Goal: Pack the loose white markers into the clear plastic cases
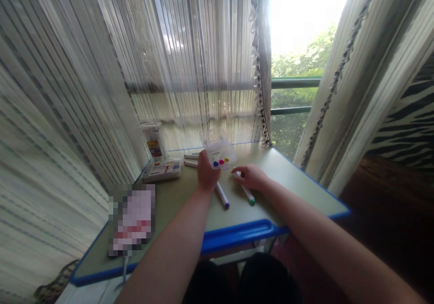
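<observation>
My left hand (207, 172) grips a clear plastic marker case (214, 148), tilted with its lid up. Blue, pink and yellow marker ends show inside the case. Over the table, my right hand (250, 177) has its fingers closed on a white marker with a green end (250, 196), which points toward me. A white marker with a purple end (223, 196) lies on the tabletop between my two hands. Behind my left hand, a few more white markers (191, 160) lie on the table, partly hidden by the hand.
The table (288, 170) has a blue edge and a blue front groove. At its left stand a clear container (153, 142) and a flat plastic case (162, 169). A blurred-out pink object (134, 216) lies nearer. Curtains (196, 46) and a window are behind.
</observation>
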The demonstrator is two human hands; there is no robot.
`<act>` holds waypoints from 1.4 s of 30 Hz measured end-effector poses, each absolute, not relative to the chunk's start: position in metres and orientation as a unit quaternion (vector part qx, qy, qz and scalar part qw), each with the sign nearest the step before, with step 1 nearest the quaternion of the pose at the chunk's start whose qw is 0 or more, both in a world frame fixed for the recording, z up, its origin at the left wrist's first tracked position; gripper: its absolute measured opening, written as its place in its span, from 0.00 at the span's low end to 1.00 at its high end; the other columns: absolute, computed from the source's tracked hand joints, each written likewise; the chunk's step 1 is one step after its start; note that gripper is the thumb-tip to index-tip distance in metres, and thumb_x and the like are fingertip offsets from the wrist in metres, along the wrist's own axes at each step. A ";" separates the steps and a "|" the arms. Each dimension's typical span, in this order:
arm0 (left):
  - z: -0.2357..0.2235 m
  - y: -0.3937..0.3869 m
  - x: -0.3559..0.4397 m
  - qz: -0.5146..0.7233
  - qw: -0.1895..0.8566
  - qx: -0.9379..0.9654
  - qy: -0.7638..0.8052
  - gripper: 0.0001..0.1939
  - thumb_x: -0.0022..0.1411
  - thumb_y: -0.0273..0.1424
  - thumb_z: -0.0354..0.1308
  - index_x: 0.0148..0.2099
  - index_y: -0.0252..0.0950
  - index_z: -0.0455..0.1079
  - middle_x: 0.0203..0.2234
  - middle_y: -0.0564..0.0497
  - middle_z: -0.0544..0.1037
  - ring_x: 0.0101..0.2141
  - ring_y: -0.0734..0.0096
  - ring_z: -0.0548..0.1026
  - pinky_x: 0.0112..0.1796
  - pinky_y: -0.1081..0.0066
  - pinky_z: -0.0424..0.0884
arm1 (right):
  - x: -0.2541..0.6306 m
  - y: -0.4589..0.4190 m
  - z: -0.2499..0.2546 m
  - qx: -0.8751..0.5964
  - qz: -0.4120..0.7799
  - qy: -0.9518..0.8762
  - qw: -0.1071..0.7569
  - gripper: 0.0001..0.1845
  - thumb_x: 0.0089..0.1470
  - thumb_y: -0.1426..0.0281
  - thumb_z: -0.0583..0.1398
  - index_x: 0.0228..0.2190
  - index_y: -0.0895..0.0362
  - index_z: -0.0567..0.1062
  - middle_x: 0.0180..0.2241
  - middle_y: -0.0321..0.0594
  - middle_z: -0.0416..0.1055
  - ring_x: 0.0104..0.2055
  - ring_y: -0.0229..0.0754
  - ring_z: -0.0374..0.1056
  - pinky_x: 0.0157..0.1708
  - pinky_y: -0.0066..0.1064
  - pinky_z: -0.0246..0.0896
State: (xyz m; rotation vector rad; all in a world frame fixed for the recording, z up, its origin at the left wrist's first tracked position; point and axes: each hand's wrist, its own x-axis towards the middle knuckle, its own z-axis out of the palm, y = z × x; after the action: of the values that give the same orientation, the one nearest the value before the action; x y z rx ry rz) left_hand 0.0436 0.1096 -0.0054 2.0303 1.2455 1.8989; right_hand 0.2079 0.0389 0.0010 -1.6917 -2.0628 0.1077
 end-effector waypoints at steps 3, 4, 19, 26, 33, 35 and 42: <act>-0.005 0.109 0.043 0.623 0.046 0.667 0.407 0.14 0.49 0.28 0.58 0.40 0.38 0.61 0.35 0.46 0.74 0.38 0.58 0.74 0.38 0.61 0.72 | 0.206 0.037 0.002 -0.596 0.042 -0.738 0.314 0.18 0.49 0.70 0.57 0.42 0.54 0.78 0.18 0.33 0.69 0.19 0.35 0.59 0.25 0.27 0.53; -0.005 0.108 0.042 0.622 0.049 0.667 0.407 0.14 0.49 0.29 0.58 0.40 0.38 0.61 0.35 0.46 0.74 0.39 0.58 0.74 0.38 0.61 0.72 | 0.206 0.036 0.002 -0.590 0.037 -0.731 0.341 0.18 0.48 0.70 0.57 0.42 0.54 0.78 0.17 0.32 0.68 0.19 0.34 0.59 0.25 0.26 0.53; -0.004 0.107 0.044 0.621 0.082 0.663 0.409 0.13 0.50 0.30 0.58 0.40 0.38 0.61 0.35 0.45 0.74 0.38 0.58 0.74 0.37 0.61 0.71 | 0.209 0.037 0.000 -0.553 0.042 -0.716 0.425 0.27 0.46 0.72 0.55 0.50 0.59 0.71 0.19 0.31 0.67 0.20 0.35 0.60 0.25 0.26 0.55; 0.001 0.102 0.043 0.614 0.089 0.661 0.422 0.14 0.50 0.28 0.57 0.40 0.37 0.61 0.36 0.45 0.74 0.40 0.58 0.74 0.38 0.62 0.71 | 0.210 0.038 0.000 -0.545 0.025 -0.706 0.451 0.25 0.46 0.73 0.56 0.49 0.58 0.70 0.20 0.31 0.67 0.20 0.34 0.61 0.25 0.26 0.57; -0.001 0.105 0.043 0.623 0.091 0.653 0.421 0.12 0.50 0.29 0.55 0.39 0.39 0.61 0.35 0.46 0.74 0.38 0.58 0.74 0.38 0.61 0.72 | 0.211 0.044 -0.001 -0.482 -0.045 -0.677 0.555 0.18 0.54 0.68 0.54 0.47 0.58 0.68 0.27 0.38 0.71 0.21 0.34 0.62 0.23 0.26 0.60; -0.002 0.106 0.044 0.622 0.096 0.652 0.423 0.13 0.49 0.29 0.56 0.39 0.39 0.60 0.35 0.46 0.74 0.38 0.59 0.74 0.39 0.62 0.72 | 0.212 0.045 -0.001 -0.467 -0.061 -0.660 0.585 0.13 0.56 0.67 0.54 0.43 0.57 0.69 0.29 0.39 0.72 0.23 0.35 0.64 0.23 0.26 0.61; -0.001 0.106 0.044 0.619 0.098 0.652 0.427 0.16 0.48 0.30 0.58 0.42 0.37 0.62 0.38 0.44 0.74 0.42 0.57 0.74 0.42 0.61 0.71 | 0.214 0.047 -0.004 -0.465 -0.089 -0.635 0.610 0.10 0.54 0.66 0.57 0.38 0.55 0.66 0.29 0.38 0.71 0.24 0.34 0.65 0.24 0.28 0.64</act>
State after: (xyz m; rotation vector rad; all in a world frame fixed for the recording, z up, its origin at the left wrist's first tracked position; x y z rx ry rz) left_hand 0.0439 0.1059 -0.0014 1.9296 1.2642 1.8305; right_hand 0.2142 0.0468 -0.0040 -1.0734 -1.4663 -0.2053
